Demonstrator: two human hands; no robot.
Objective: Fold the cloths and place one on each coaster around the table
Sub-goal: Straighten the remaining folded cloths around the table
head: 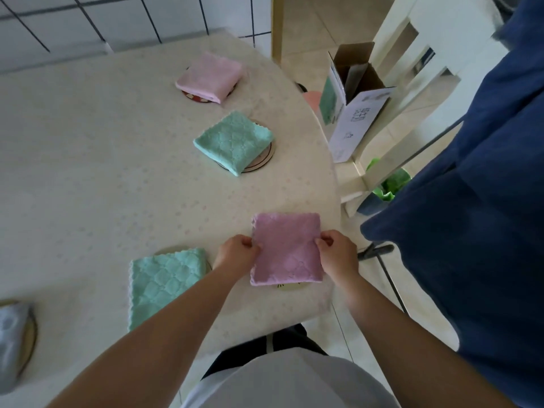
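On a pale round table [88, 178] with a faintly speckled covering, near its right edge, lies a folded mauve cloth [287, 248]. Left hand [237, 254] pinches its left edge, fingers curled; right hand [337, 254] pinches its right edge likewise. Cloth covers a coaster [290, 287], only a sliver showing at its near edge.

Other folded cloths, each on a coaster: teal cloth [160, 285] just left of the left forearm; green cloth [234, 141] mid-table; pink cloth [210, 76] at the far side. A grey cloth [11, 334] sits at the left margin, blurred.

White wall tiles [88, 22] with dark grout behind the table. Beige floor tiles [312, 33] to the right. An open cardboard box [353, 113] stands beside the table edge, on a cream chair [406, 69]. Dark blue fabric [485, 201] hangs at far right.
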